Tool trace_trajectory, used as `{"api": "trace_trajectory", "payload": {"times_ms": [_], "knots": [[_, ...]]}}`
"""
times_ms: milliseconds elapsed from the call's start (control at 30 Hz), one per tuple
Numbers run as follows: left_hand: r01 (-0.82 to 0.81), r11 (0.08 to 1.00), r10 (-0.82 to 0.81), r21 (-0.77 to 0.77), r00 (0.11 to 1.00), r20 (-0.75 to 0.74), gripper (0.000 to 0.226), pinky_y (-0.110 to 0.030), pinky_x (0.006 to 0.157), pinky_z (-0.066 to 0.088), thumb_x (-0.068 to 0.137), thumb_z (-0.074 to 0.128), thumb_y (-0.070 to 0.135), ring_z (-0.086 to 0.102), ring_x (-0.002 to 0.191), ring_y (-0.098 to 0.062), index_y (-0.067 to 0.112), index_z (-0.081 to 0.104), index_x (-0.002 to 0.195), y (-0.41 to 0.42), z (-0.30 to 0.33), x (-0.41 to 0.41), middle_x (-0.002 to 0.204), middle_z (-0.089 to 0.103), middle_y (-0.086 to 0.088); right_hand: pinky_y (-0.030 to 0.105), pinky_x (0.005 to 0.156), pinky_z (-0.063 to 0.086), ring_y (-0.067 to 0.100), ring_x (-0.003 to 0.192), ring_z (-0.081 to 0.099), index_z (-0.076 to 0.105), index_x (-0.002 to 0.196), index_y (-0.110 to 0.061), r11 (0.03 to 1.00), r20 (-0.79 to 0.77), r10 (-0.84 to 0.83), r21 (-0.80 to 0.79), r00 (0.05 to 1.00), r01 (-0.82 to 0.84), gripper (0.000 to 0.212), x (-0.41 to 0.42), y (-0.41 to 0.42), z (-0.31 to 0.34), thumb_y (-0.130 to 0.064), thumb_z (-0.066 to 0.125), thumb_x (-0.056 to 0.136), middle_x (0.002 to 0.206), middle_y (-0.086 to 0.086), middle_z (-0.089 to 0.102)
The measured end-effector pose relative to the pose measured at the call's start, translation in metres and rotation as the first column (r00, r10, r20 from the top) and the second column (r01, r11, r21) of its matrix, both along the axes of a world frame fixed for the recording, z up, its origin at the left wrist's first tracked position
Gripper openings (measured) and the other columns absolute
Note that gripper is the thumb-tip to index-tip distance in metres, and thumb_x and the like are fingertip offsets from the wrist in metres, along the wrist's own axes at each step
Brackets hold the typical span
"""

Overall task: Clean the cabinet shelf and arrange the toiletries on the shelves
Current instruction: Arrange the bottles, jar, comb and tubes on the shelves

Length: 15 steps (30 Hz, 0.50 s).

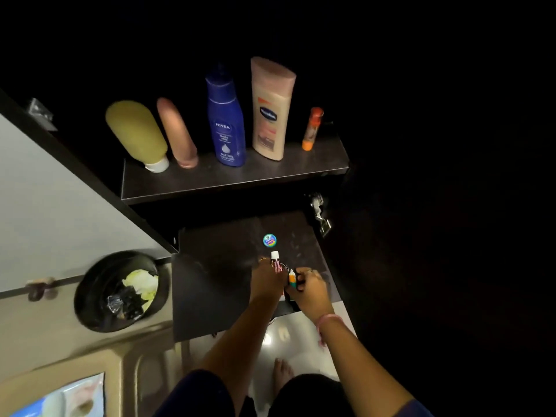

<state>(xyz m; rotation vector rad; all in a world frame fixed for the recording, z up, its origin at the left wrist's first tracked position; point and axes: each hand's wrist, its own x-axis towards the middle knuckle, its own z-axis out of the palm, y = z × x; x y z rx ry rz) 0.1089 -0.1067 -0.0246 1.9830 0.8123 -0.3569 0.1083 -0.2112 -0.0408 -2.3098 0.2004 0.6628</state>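
On the upper dark shelf stand a yellow tube, a pink tube, a blue Nivea bottle, a beige Vaseline bottle and a small orange stick. On the lower shelf lies a small round tin. My left hand holds a small pink bottle with a white cap upright on that shelf. My right hand grips a small orange and green tube along with something dark.
A black waste bin holding crumpled scraps stands on the floor at the left. The open cabinet door reaches in from the left. A metal hinge sits at the right of the lower shelf. My bare foot is on the tiled floor.
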Motion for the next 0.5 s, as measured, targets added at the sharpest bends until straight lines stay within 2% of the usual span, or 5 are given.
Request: {"api": "trace_trajectory", "payload": {"times_ms": [167, 267, 367, 433, 500], "knots": [[0.042, 0.994, -0.038, 0.104, 0.998, -0.047, 0.049, -0.038, 0.096, 0.046, 0.086, 0.065, 0.025, 0.052, 0.115, -0.033, -0.003, 0.045, 0.120, -0.002, -0.009, 0.004, 0.123, 0.052, -0.021, 0.035, 0.089, 0.054, 0.023, 0.096, 0.064, 0.064, 0.105, -0.013, 0.997, -0.001, 0.006, -0.082, 1.000, -0.006, 0.022, 0.005, 0.009, -0.009, -0.017, 0.066, 0.084, 0.104, 0.008, 0.066], [0.098, 0.984, -0.089, 0.150, 0.994, -0.064, 0.053, -0.038, 0.096, 0.045, 0.081, 0.068, 0.031, 0.052, 0.114, -0.032, -0.002, 0.050, 0.119, 0.000, -0.015, 0.002, 0.120, 0.055, -0.018, 0.027, 0.084, 0.054, 0.020, 0.089, 0.065, 0.065, 0.099, -0.010, 0.998, -0.005, -0.048, -0.035, 0.999, 0.048, 0.015, 0.006, 0.010, -0.002, -0.010, 0.063, 0.084, 0.097, 0.008, 0.068], [0.195, 0.961, -0.187, 0.195, 0.981, -0.059, 0.044, -0.032, 0.087, 0.043, 0.081, 0.063, 0.042, 0.058, 0.105, -0.028, 0.007, 0.066, 0.106, 0.004, -0.012, -0.004, 0.107, 0.065, -0.013, 0.028, 0.081, 0.053, 0.022, 0.086, 0.064, 0.069, 0.091, -0.008, 0.996, 0.022, -0.084, 0.001, 0.996, 0.084, 0.013, 0.004, 0.005, 0.008, -0.004, 0.060, 0.082, 0.092, 0.009, 0.069], [0.229, 0.958, -0.231, 0.172, 0.973, -0.009, 0.032, -0.028, 0.081, 0.041, 0.081, 0.064, 0.036, 0.061, 0.093, -0.025, 0.006, 0.069, 0.092, 0.007, 0.001, -0.010, 0.095, 0.069, -0.013, 0.028, 0.081, 0.054, 0.020, 0.084, 0.063, 0.068, 0.088, -0.012, 0.989, 0.039, -0.137, 0.065, 0.990, 0.135, 0.012, 0.001, 0.000, 0.016, -0.005, 0.061, 0.082, 0.089, 0.006, 0.067], [0.215, 0.966, -0.227, 0.145, 0.971, 0.071, 0.017, -0.028, 0.078, 0.042, 0.079, 0.065, 0.022, 0.059, 0.082, -0.024, 0.005, 0.066, 0.076, 0.009, 0.018, -0.019, 0.085, 0.068, -0.016, 0.029, 0.084, 0.055, 0.015, 0.083, 0.063, 0.067, 0.094, -0.017, 0.976, 0.065, -0.177, 0.140, 0.982, 0.166, 0.019, -0.002, -0.005, 0.026, -0.004, 0.064, 0.080, 0.095, 0.006, 0.066]]}}
